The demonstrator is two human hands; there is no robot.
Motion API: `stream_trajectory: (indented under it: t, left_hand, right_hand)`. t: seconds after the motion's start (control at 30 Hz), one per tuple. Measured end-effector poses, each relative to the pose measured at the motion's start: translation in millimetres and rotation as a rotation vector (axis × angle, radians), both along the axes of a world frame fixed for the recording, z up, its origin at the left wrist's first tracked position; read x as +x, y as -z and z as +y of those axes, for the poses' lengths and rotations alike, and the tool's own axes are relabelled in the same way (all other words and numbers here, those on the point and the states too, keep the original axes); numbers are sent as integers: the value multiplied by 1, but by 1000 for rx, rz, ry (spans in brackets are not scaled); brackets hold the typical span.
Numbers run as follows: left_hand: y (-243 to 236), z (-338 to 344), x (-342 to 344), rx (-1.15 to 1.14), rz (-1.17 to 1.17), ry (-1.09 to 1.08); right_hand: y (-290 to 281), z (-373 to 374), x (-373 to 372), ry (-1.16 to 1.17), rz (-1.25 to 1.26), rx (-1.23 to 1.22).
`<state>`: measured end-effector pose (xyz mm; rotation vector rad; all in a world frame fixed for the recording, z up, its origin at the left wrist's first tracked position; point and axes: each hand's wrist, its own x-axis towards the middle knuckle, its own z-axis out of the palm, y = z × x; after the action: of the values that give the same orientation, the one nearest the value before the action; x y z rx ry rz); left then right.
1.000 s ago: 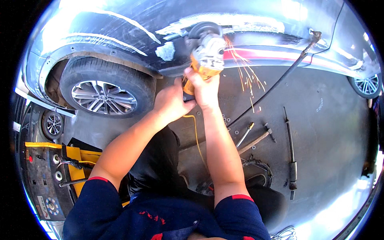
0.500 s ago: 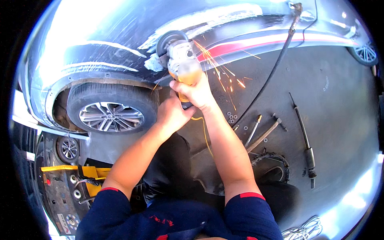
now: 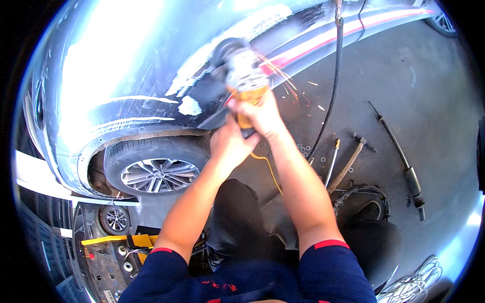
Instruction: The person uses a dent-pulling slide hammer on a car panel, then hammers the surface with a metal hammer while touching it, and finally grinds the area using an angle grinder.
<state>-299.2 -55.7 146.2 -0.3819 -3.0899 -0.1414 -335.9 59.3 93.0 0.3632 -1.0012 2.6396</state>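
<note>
Both my hands are closed around a yellow-and-grey angle grinder (image 3: 245, 70), blurred by motion, its disc against the lower side of the dark car body (image 3: 136, 60). My left hand (image 3: 232, 144) grips the rear of the tool; my right hand (image 3: 257, 116) wraps round its yellow housing just ahead. Orange sparks (image 3: 288, 81) spray rightward from the disc over the red-and-white sill strip. Scuffed white patches (image 3: 189, 105) mark the panel below and left of the grinder. A yellow cord (image 3: 268, 166) runs down from the tool.
A wheel (image 3: 159, 174) sits below the panel. A black hose (image 3: 331, 91) crosses at right. On the floor lie a hammer (image 3: 348, 166), long slide tool (image 3: 411, 179), several washers (image 3: 303, 149) and coiled cable (image 3: 414, 272). A yellow-edged machine (image 3: 113, 255) stands lower left, near my left arm.
My view has swung, so car, wheel and machine appear lower and further right, the sill more slanted. Both hands still grip the grinder, now a little lower in the picture, with sparks still flying.
</note>
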Motion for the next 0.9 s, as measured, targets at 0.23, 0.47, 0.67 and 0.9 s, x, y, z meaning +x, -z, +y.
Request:
stream_trajectory:
  t: [0.23,0.47,0.67,0.9]
  left_hand:
    - [12,-3,8,-23,-20,-26]
    - [-7,33,-16,-107,151,115]
    - [12,18,1,-54,-23,-27]
    - [-3,59,-23,-69,171,183]
  right_hand:
    - [8,-4,-2,0,-14,101]
    - [1,37,-15,61,-25,-90]
    - [7,18,-6,17,36,125]
    - [3,63,-17,88,-45,-128]
